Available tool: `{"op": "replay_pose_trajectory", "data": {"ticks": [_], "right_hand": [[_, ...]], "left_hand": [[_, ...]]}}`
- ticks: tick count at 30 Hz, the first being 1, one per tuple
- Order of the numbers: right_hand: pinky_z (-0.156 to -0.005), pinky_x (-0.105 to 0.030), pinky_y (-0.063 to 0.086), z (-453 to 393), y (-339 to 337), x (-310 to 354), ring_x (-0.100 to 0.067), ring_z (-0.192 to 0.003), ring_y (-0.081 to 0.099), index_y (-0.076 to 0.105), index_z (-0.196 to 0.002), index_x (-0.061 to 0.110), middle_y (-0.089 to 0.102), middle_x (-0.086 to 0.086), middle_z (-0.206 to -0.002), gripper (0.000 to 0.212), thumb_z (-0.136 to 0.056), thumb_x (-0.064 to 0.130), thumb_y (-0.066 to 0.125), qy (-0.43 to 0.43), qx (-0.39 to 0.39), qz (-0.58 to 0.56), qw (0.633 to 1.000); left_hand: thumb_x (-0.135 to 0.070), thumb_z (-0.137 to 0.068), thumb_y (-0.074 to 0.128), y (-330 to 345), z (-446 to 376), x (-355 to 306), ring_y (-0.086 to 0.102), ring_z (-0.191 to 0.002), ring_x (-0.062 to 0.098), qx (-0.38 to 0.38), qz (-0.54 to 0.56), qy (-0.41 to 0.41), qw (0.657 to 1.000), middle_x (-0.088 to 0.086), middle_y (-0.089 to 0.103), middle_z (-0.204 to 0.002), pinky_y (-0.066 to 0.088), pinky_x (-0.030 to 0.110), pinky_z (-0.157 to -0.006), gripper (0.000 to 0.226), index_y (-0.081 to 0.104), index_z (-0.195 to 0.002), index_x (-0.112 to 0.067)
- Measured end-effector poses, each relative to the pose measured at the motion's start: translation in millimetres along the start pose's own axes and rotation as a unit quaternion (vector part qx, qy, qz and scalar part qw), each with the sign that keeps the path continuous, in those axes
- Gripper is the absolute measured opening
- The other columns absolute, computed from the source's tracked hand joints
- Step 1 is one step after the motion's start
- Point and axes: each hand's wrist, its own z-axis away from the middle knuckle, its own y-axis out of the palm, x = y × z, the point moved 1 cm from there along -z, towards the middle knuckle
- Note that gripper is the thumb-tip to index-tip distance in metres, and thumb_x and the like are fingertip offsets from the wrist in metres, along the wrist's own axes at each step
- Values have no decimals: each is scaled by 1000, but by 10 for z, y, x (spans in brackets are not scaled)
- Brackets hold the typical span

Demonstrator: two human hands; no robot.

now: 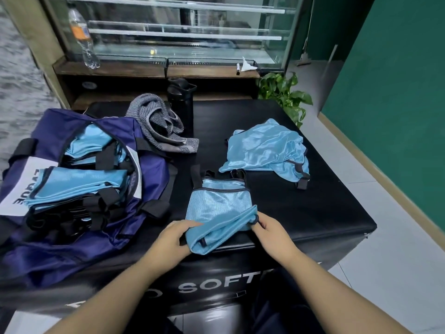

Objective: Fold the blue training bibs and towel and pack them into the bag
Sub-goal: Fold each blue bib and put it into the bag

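A light blue training bib (218, 206) with black trim lies at the near edge of the black padded box (313, 208), its lower edge rolled up. My left hand (172, 238) grips the rolled edge on the left, and my right hand (269, 229) pinches it on the right. A second crumpled blue bib (267, 147) lies further back on the right. The navy bag (72, 239) sits open on the left with several folded blue bibs (79, 184) stacked in and on it. A grey towel (159, 124) lies bunched behind the bag.
A black flask (181, 102) stands behind the towel. A glass display case (187, 32) with a plastic water bottle (83, 37) on its wooden ledge is at the back. A potted plant (286, 92) and green wall are on the right, above a tiled floor.
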Motion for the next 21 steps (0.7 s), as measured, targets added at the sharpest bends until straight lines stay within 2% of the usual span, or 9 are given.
{"op": "replay_pose_trajectory", "data": {"ticks": [3, 5, 8, 10, 12, 14, 17, 21], "right_hand": [[-95, -31, 45, -25, 40, 61, -9, -99, 62, 65, -100, 20, 70, 8, -101, 26, -99, 36, 44, 19, -5, 1, 1000], [-94, -29, 44, -3, 83, 76, -13, -101, 61, 63, -102, 17, 69, 3, -102, 28, -99, 36, 43, 33, -8, 6, 999], [-91, -28, 43, 46, 158, 96, -16, -104, 59, 61, -107, 13, 68, -1, -106, 36, -99, 41, 40, 63, -9, 22, 998], [-89, -30, 42, 35, 188, 120, -19, -102, 59, 60, -106, 12, 67, -2, -104, 41, -99, 45, 36, 77, -9, 48, 996], [-86, -33, 42, -9, 185, 145, -20, -94, 58, 57, -95, 11, 66, -2, -94, 43, -99, 46, 34, 94, -16, 58, 994], [-80, -35, 42, -65, 175, 152, -21, -85, 56, 50, -82, 11, 60, -2, -83, 43, -101, 44, 31, 106, -27, 65, 992], [-71, -33, 36, -149, 171, 176, -20, -80, 51, 42, -72, 16, 53, 1, -77, 41, -103, 40, 27, 120, -25, 110, 986], [-73, -30, 34, -286, 180, 222, -23, -83, 48, 37, -68, 17, 49, -1, -79, 41, -104, 33, 26, 148, 2, 158, 976]], "left_hand": [[-22, -89, 64, 67, 49, -153, 58, -90, 5, -98, 9, -69, 993, -12, 68, -93, 45, 24, -82, 28, 61, -86, -49], [-29, -94, 55, 90, 95, -222, 62, -91, 12, -116, 11, -122, 986, -8, 70, -92, 46, 31, -81, 12, 63, -95, -38], [-33, -98, 44, 103, 155, -284, 61, -92, 19, -114, -52, -147, 981, -2, 69, -94, 44, 32, -78, 24, 61, -112, -24], [-35, -99, 37, 103, 140, -294, 60, -90, 23, -114, -94, -168, 975, 2, 68, -92, 44, 33, -77, 28, 58, -111, -21], [-38, -100, 31, 95, 94, -315, 58, -87, 25, -108, -127, -192, 967, 3, 67, -90, 43, 34, -77, 33, 56, -106, -17], [-41, -101, 28, 71, 42, -343, 57, -84, 25, -108, -121, -210, 964, 2, 65, -87, 43, 35, -77, 33, 52, -102, -17], [-43, -100, 28, 38, -34, -322, 58, -83, 26, -113, -79, -233, 963, 1, 62, -82, 45, 38, -78, 30, 46, -93, -21], [-51, -96, 31, -2, -106, -287, 59, -81, 23, -108, -36, -262, 958, 1, 62, -82, 48, 40, -80, 34, 45, -90, -21]]}}
